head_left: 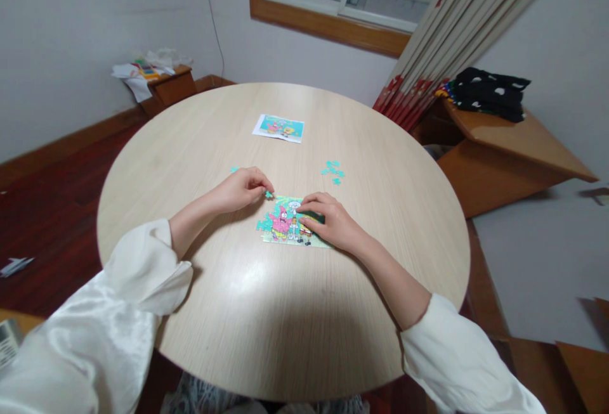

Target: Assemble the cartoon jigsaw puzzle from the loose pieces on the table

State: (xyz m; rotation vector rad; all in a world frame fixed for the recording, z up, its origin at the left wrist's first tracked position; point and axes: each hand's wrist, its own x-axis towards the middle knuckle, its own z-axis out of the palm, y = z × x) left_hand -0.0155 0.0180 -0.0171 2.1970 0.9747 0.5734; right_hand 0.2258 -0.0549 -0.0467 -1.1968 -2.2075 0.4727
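A partly assembled jigsaw puzzle (280,227) with cartoon figures lies on the table, its left and upper-left edges uneven. My left hand (244,187) is closed in a pinch on a small teal puzzle piece (269,194), just beyond the puzzle's upper-left corner. Over the puzzle's right part rests my right hand (333,219), fingers apart, covering that side from view. Several loose teal pieces (333,170) lie beyond my right hand. Another teal piece (234,169) shows behind my left hand. Farther back is a printed reference picture (280,129) with similar figures.
Everything lies on a round pale wooden table (228,338). A wooden stand (172,89) with papers is at the far left. To the right, a wooden cabinet (514,148) carries a black patterned cloth (490,94). A long curtain (457,27) hangs beside the window.
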